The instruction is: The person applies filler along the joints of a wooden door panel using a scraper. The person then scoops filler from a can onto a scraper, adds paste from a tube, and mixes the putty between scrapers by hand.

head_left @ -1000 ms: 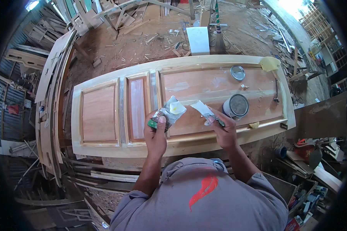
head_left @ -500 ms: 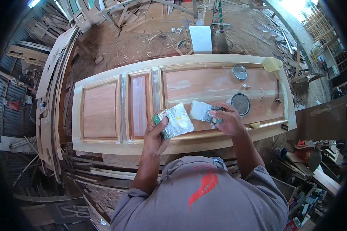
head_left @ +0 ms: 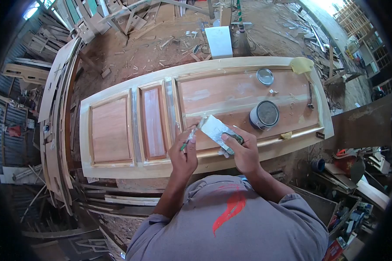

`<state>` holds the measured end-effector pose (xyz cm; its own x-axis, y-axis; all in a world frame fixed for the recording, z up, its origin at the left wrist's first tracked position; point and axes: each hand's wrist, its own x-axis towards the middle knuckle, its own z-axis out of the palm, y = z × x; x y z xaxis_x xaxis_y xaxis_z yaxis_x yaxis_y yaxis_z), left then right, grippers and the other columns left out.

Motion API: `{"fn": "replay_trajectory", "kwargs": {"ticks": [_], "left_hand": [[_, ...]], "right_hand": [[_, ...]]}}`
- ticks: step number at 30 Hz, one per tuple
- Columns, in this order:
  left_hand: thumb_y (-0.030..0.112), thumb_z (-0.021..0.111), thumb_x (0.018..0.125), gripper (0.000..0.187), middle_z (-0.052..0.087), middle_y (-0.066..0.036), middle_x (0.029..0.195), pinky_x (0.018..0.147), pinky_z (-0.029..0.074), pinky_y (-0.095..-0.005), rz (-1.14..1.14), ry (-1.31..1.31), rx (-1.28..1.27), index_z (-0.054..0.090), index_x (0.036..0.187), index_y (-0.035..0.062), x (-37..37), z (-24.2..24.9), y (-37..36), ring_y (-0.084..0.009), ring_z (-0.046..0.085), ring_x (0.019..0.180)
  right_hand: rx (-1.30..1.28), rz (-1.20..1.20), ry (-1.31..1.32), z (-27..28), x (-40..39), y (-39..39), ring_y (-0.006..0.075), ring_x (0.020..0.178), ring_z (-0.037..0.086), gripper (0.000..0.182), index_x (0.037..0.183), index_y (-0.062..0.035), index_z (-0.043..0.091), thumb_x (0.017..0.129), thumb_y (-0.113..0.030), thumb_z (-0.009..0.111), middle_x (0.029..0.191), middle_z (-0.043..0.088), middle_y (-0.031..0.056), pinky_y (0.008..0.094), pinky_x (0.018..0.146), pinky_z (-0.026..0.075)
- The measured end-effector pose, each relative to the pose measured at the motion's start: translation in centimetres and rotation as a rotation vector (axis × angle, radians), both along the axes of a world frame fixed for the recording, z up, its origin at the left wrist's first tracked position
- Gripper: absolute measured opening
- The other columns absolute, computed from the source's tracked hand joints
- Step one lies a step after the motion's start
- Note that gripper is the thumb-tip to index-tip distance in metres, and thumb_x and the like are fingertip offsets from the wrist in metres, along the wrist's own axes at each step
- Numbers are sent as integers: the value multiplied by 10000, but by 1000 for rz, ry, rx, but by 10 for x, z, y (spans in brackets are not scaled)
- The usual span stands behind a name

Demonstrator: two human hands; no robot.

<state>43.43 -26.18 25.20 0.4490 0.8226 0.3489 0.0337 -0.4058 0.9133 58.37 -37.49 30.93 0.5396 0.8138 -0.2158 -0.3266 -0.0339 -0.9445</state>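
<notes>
My right hand [head_left: 245,148] is closed around the dark green grip of a wide putty knife [head_left: 214,130], its blade coated in whitish filler. In my left hand [head_left: 184,153] a second putty knife [head_left: 189,140], with green at its grip end, is turned nearly edge-on. The two blades come together at the upper left corner of the right one, both held above the panelled wooden door [head_left: 111,130]. An open can [head_left: 264,115] of grey paste stands on the door just right of my right hand. Its round lid [head_left: 265,77] lies farther back.
A yellow sheet [head_left: 302,65] drapes over the door's far right corner, near a thin metal tool [head_left: 310,96]. Tall boards [head_left: 59,87] lean at the left. Behind the door stand a white panel [head_left: 219,42] and a broom [head_left: 243,41]. Wood scraps litter the ground.
My hands have come together, bringing the two blades into contact. The left knife has turned from flat to nearly edge-on, and the right blade now points up and left.
</notes>
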Motion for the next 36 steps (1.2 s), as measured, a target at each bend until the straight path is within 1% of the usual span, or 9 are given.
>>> {"fn": "replay_trajectory", "kwargs": {"ticks": [6,8,12,22,25,29,33,34,36], "left_hand": [[47,550,1024,229,707,-170,1113,1015,459,-387,14,66,362,638,1213,-48,5,-4,3,-206,678,1042],[45,545,1017,234,722,-188,1080,1182,353,-514,54,47,128,623,1222,-35,-3,-7,-1,-251,702,1034],[106,574,1034,262,677,-127,1160,984,523,-352,-43,-240,-560,583,1261,-25,-6,21,-4,-183,680,994],[100,601,1019,311,663,-110,1188,976,535,-361,-160,-678,-992,553,1307,-6,-16,29,9,-191,658,1106],[114,599,1029,296,655,-88,1157,935,528,-327,-62,-547,-695,565,1298,-6,-13,25,10,-151,641,1053],[132,596,1039,254,636,-54,1112,860,484,-262,84,-237,-235,603,1244,-18,-6,17,1,-99,577,973],[45,571,1007,223,718,-177,1131,1185,324,-531,-2,-45,102,650,1201,-31,1,7,-4,-252,689,1089],[14,559,989,237,717,-232,1168,1235,152,-612,-62,-33,81,659,1199,-34,5,10,-7,-308,689,1157],[14,567,1001,194,705,-204,1136,1027,393,-429,-52,31,233,657,1159,-52,10,8,-7,-245,670,1078]], "right_hand": [[55,27,135,9,3,11,60,705,629,310,1254,66,659,987,-89,642,905,711,38,220,586,481],[96,125,-30,13,12,10,105,801,636,308,1251,45,673,977,-94,650,1000,729,66,264,728,508],[355,225,-937,20,49,17,230,954,647,335,1239,-36,718,907,-41,671,1208,735,114,368,915,500],[251,299,-1382,-8,96,6,308,953,640,361,1181,-89,755,840,-4,675,1221,729,130,395,896,495],[235,105,-1142,-19,80,-5,260,892,657,379,1228,-93,734,865,-7,670,1185,738,116,394,828,535],[19,-1,-57,-8,34,-17,80,696,630,295,1239,30,686,976,-102,668,908,721,60,247,587,511],[42,10,153,-8,22,-8,90,650,614,323,1247,68,650,967,-93,657,909,697,52,226,503,440],[57,-3,143,-2,20,-5,88,645,614,307,1234,61,658,967,-89,658,905,702,48,229,507,452],[61,-14,143,6,20,0,53,659,599,303,1232,56,673,972,-100,670,865,689,17,215,532,457]]}}
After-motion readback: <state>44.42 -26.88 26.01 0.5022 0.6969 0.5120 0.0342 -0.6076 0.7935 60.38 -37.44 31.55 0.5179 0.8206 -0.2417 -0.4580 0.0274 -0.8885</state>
